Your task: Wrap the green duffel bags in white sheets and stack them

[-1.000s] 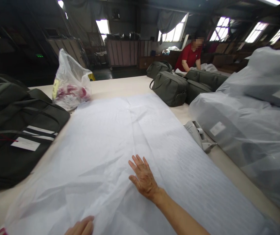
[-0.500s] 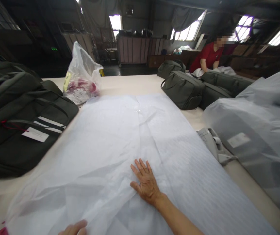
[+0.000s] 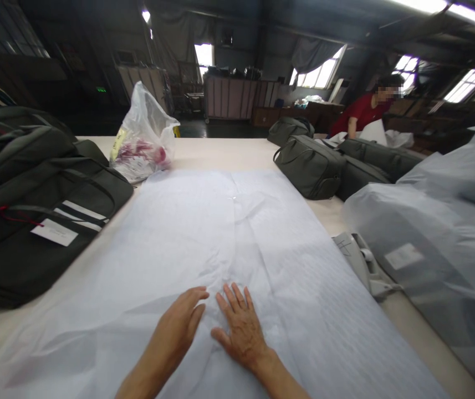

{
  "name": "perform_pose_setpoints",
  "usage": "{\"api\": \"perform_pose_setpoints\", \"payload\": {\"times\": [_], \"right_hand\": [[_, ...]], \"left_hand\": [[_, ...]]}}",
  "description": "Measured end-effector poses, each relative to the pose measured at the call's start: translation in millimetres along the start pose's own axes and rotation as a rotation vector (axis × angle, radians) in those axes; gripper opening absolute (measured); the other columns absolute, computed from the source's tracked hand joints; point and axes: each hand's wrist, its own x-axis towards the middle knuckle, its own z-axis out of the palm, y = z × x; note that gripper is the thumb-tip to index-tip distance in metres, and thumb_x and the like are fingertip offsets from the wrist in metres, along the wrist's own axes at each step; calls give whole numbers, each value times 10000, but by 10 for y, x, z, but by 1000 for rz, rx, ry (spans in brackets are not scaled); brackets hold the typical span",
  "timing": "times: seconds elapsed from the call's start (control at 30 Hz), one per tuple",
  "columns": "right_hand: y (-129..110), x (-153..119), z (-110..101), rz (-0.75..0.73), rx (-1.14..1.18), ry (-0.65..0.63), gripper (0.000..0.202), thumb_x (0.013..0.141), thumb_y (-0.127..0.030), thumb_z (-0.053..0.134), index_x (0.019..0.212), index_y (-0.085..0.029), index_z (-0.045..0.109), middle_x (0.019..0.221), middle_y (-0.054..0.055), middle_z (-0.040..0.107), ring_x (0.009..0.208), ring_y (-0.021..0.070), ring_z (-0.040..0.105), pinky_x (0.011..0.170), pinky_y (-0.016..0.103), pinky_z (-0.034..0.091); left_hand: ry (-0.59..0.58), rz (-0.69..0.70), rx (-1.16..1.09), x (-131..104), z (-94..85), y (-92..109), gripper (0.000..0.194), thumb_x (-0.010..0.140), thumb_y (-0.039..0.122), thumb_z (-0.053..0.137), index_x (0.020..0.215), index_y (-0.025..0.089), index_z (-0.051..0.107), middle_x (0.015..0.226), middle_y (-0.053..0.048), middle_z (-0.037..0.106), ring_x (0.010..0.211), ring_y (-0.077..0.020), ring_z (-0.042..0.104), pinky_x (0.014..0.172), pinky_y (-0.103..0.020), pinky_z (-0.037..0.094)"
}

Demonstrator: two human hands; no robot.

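Observation:
A large translucent white plastic bag (image 3: 170, 233) lies flat across the table before me, creased down its middle. My right hand (image 3: 241, 330) rests on it palm down, fingers spread. Just left of it is my left hand (image 3: 183, 318), turned on its side with thumb and fingers apart and nothing held; whether it touches the plastic I cannot tell. A dark green travel bag (image 3: 25, 255) with white stripes and a white tag (image 3: 54, 231) lies left of the sheet.
A clear plastic bag (image 3: 141, 133) with red-corded tags stands at the back left. On the right are a grey tape dispenser (image 3: 364, 263), a plastic-wrapped bag (image 3: 428, 227) and several green bags (image 3: 312, 166). A person in red (image 3: 357, 113) works behind them.
My left hand has come up from the lower edge to beside my right hand. The right hand stays spread on the plastic. The person in red has leaned to the right.

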Motion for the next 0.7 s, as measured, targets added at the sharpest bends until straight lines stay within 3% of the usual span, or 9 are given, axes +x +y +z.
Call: {"api": "perform_pose_setpoints", "payload": {"times": [0.1, 0.17, 0.3, 0.4, 0.47, 0.57, 0.63, 0.7], "right_hand": [[15, 0, -22, -14, 20, 13, 764, 903, -515, 558, 1545, -274, 221, 1596, 54, 264, 1475, 323, 208, 1191, 606, 199], [26, 1, -18, -12, 46, 39, 764, 893, -516, 573, 1537, -254, 256, 1588, 66, 287, 1469, 323, 228, 1196, 597, 198], [22, 11, 16, -19, 143, 151, 673, 858, -391, 637, 1469, -232, 403, 1517, 94, 422, 1422, 313, 339, 1185, 577, 253], [15, -41, -112, 10, 223, 315, 449, 894, -244, 563, 1342, -226, 536, 1356, 100, 587, 1316, 269, 489, 1137, 547, 353], [87, -165, -358, 41, 245, 434, 325, 920, -203, 525, 1234, -237, 601, 1243, 83, 654, 1243, 237, 552, 1105, 507, 403], [425, -535, -935, 114, 207, 591, 207, 943, -224, 518, 1096, -246, 656, 1101, 65, 704, 1115, 209, 618, 1006, 422, 487], [780, -880, -1389, 271, 146, 702, 188, 946, -274, 511, 1010, -230, 683, 1001, 73, 720, 998, 213, 653, 917, 390, 522], [1174, -1214, -1824, 549, 95, 771, 225, 929, -325, 506, 957, -204, 694, 964, 91, 724, 941, 226, 659, 906, 386, 515]], "left_hand": [[-211, 68, 96, 359, 447, 122, 367, 897, 137, 393, 1164, 202, 636, 1216, -95, 672, 1128, -220, 613, 994, -388, 498], [-317, 54, 155, 468, 617, 122, 385, 870, 86, 397, 1156, 185, 634, 1188, -98, 671, 1103, -218, 596, 991, -378, 472], [-379, 19, 227, 552, 607, 117, 361, 870, 69, 390, 1082, 189, 657, 1111, -80, 673, 1038, -203, 586, 965, -338, 456], [-409, 11, 289, 569, 516, 212, 319, 887, 97, 394, 1038, 186, 662, 1090, -80, 668, 1041, -210, 588, 935, -327, 469], [-426, 27, 314, 558, 490, 266, 314, 876, 90, 401, 1036, 176, 657, 1108, -89, 662, 1062, -218, 591, 946, -340, 469], [-447, 73, 328, 577, 535, 184, 326, 874, 102, 385, 1040, 153, 660, 1117, -122, 662, 1058, -237, 614, 971, -392, 465], [-439, 128, 331, 653, 628, 14, 368, 900, 151, 337, 1043, 165, 676, 1114, -115, 678, 1035, -224, 641, 993, -397, 465], [-407, 172, 298, 753, 736, -178, 415, 919, 243, 315, 1100, 182, 683, 1158, -111, 686, 1063, -231, 654, 1009, -396, 474]]}}
